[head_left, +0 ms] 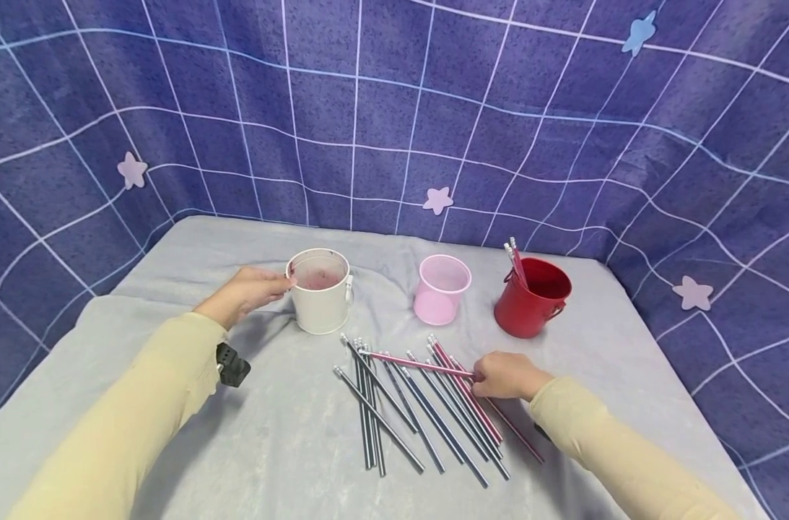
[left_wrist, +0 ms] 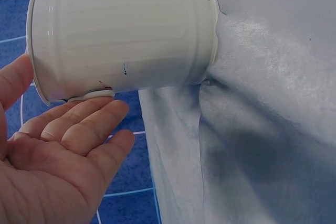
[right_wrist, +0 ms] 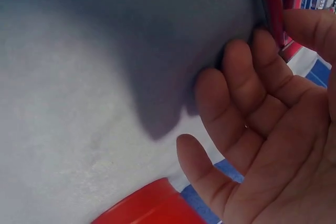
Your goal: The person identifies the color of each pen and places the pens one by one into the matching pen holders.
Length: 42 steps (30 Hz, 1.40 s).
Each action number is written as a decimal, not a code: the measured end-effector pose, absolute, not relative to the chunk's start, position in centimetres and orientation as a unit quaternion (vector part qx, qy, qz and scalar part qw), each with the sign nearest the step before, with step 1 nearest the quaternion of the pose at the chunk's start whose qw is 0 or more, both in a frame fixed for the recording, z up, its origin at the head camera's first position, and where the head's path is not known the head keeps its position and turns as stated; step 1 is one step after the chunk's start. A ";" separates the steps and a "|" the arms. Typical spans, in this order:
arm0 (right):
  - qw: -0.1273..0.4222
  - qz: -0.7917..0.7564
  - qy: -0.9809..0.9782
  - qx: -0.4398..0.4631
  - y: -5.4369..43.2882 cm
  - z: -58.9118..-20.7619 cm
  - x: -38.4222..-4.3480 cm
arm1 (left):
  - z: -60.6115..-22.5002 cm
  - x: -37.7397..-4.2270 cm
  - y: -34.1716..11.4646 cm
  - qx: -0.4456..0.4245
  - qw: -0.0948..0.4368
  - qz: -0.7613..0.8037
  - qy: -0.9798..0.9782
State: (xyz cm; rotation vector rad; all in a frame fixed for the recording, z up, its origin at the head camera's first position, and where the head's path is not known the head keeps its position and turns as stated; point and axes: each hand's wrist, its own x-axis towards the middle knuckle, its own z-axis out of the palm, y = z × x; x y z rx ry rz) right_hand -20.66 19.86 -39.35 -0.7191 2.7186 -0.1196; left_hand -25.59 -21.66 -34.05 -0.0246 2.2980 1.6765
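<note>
My left hand (head_left: pixel 254 289) is at the near left side of a white metal bucket (head_left: pixel 320 310). Its thumb lies at the rim and its fingers touch the outer wall by a side tab, so it pinches the bucket (left_wrist: pixel 126 30) there. Reddish smudges mark the bucket's inside. Over the pencil pile, my right hand (head_left: pixel 507 374) pinches one end of a red pencil (head_left: pixel 420 364), which points left across the others. Beneath it lie several dark pencils (head_left: pixel 371 419) and red pencils (head_left: pixel 475 404). In the right wrist view, thumb and forefinger meet at red pencils (right_wrist: pixel 272 3).
A pink cup (head_left: pixel 436 307) stands behind the pile. To its right is a red bucket (head_left: pixel 520 314) with a few red pencils (head_left: pixel 520 263) leaning inside. Grey cloth (head_left: pixel 264 448) covers the table, and a blue gridded curtain (head_left: pixel 381 115) hangs behind.
</note>
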 end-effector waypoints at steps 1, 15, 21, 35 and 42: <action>0.167 -0.040 0.953 -0.251 19.9 -39.3 -20.7 | -34.1 -25.6 -21.6 -0.007 0.147 0.583 0.799; 0.190 -0.034 0.950 -0.246 20.4 -38.1 -20.8 | -34.3 -25.7 -21.5 -0.011 0.147 0.580 0.801; 0.165 -0.060 0.946 -0.274 20.3 -37.5 -20.9 | -34.4 -25.5 -21.8 -0.005 0.149 0.570 0.808; 0.166 -0.114 0.927 -0.316 20.4 -34.5 -21.6 | -34.3 -25.5 -21.8 -0.002 0.150 0.572 0.807; 0.195 -0.171 0.898 -0.356 20.7 -33.2 -22.0 | -34.3 -25.6 -21.8 -0.004 0.152 0.567 0.810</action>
